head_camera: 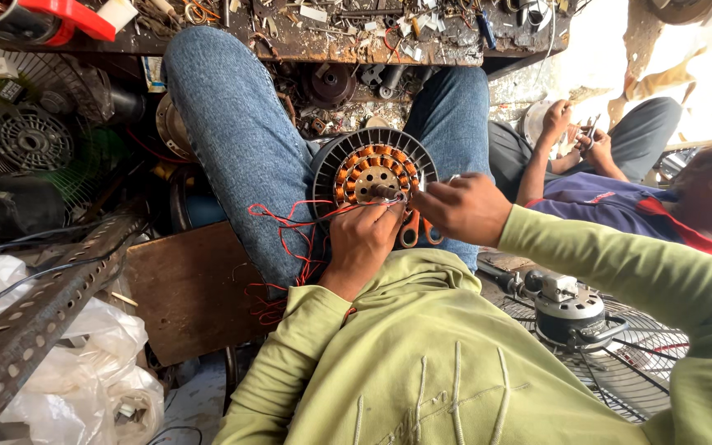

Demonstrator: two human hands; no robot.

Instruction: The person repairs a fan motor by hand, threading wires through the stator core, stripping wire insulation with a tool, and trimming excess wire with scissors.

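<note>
A round fan motor stator (374,169) with copper windings and a black finned rim rests between my knees, which are in blue jeans. My left hand (363,241) grips its lower edge and pinches thin red wires (294,239) that trail down over my left thigh. My right hand (463,208) sits at the stator's right edge, its fingers closed on a small wire end or tool at the windings. Orange-handled scissors (420,231) lie just beneath my right hand on my lap.
A cluttered workbench (356,45) with wires and parts runs across the top. Fan guards and motor parts (30,136) lie left, a slotted metal angle bar (35,313) and plastic bags lower left. A fan motor on a grille (574,309) sits right. Another person (620,177) works at right.
</note>
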